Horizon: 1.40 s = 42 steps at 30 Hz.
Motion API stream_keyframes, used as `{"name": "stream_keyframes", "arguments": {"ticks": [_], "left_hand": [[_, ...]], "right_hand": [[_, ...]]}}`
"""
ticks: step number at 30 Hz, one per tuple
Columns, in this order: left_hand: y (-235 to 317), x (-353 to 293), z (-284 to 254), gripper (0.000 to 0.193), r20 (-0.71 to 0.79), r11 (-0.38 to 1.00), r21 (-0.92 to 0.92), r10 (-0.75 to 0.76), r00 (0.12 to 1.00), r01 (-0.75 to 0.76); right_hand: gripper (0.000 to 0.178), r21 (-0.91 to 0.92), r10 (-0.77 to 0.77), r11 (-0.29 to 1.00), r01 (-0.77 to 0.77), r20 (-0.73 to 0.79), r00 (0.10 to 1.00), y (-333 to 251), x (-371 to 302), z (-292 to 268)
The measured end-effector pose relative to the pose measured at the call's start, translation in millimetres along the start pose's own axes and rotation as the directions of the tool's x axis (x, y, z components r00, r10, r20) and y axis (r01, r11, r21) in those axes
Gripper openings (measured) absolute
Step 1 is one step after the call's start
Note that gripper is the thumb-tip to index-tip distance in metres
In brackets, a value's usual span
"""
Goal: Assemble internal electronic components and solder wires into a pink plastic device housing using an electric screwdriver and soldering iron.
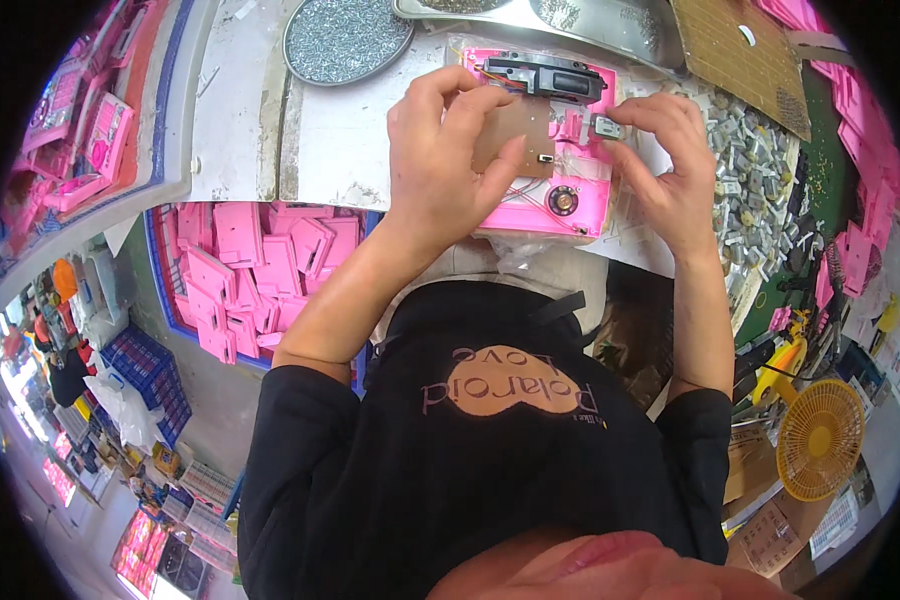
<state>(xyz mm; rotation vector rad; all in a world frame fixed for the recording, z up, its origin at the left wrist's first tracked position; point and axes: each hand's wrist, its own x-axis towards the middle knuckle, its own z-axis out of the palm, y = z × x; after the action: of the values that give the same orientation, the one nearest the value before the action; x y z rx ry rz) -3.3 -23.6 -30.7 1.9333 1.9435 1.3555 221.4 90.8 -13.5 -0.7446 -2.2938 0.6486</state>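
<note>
An open pink plastic housing lies on the worktable in front of me, with a brown circuit board over its middle. My left hand rests at the left of that board, thumb and fingers apart; some fingertips are hidden. Between the thumb and index finger of my right hand is a small silver motor, at the housing's right side. A black plastic mechanism sits along the housing's far edge. Nearer to me, a round black part with thin wires lies in the housing.
A round tray of screws and a long metal tray stand at the back. Many silver motors are heaped on the right. Left below the table, a blue crate holds pink panels. A yellow fan stands lower right.
</note>
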Motion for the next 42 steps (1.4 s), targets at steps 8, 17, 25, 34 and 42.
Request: {"name": "stream_keyframes", "arguments": {"ticks": [8,17,25,34,42], "left_hand": [[17.3,14.9,7.4,0.015,0.105,0.987,-0.148,0.075,0.992,-0.059],[19.0,11.4,14.1,0.01,0.085,0.974,-0.228,0.021,0.996,-0.001],[20.5,10.3,21.6,0.01,0.087,0.981,-0.192,0.017,0.996,0.0],[-6.6,16.5,6.8,0.024,0.04,0.994,0.086,0.063,0.997,-0.067],[-36.9,19.5,-3.7,0.027,0.159,0.994,0.098,0.033,0.987,-0.049]], "right_hand": [[0.033,0.004,-0.132,0.991,0.132,-0.07,0.989,-16.5,2.8,-2.6],[0.033,0.315,0.233,0.92,-0.233,0.037,0.972,-36.2,-10.1,-2.2],[0.034,-0.029,-0.035,0.999,0.032,-0.073,0.997,-26.7,-8.9,-0.5],[0.027,-0.15,-0.048,0.987,0.053,0.038,0.998,4.6,1.4,0.0],[0.024,-0.186,0.05,0.982,-0.013,0.196,0.979,-1.2,11.4,-2.9]]}}
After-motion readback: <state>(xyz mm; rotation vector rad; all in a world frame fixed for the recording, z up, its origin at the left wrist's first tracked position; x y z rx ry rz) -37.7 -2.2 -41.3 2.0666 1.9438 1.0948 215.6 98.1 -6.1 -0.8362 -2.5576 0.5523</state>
